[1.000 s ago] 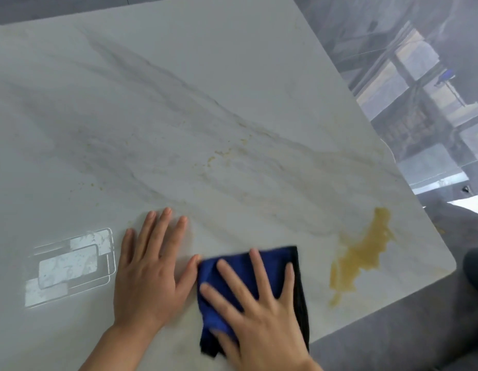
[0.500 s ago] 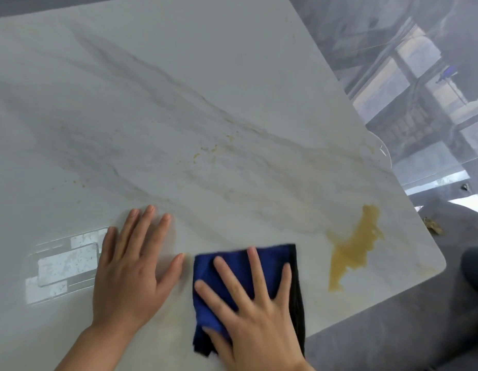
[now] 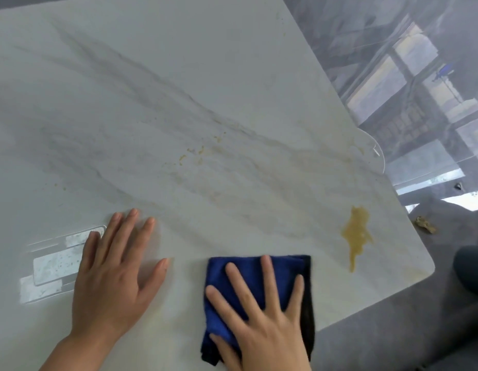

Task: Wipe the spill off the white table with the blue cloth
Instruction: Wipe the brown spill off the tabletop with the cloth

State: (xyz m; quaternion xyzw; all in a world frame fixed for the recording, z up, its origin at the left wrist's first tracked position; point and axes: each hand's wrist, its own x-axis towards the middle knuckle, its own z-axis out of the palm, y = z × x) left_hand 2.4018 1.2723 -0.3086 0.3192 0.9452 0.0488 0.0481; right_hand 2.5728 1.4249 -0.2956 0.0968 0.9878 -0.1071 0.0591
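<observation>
A folded blue cloth (image 3: pixel 240 266) lies flat on the white marble table (image 3: pixel 179 89) near its front edge. My right hand (image 3: pixel 262 322) presses down on the cloth with fingers spread. My left hand (image 3: pixel 117 274) rests flat on the bare table to the left of the cloth, a gap between them. A yellow-brown spill (image 3: pixel 357 232) sits to the right of the cloth, close to the table's right corner, apart from the cloth. Small yellow specks (image 3: pixel 197 152) dot the middle of the table.
A clear plastic plate with white patches (image 3: pixel 53 263) is stuck to the table left of my left hand. The table's right edge runs diagonally; beyond it is grey floor with a brown scrap (image 3: pixel 425 224) and a glossy reflective surface (image 3: pixel 420 89).
The cloth under my right hand and my left hand have drawn apart, so a gap now shows between them. The spill looks smaller than a second ago.
</observation>
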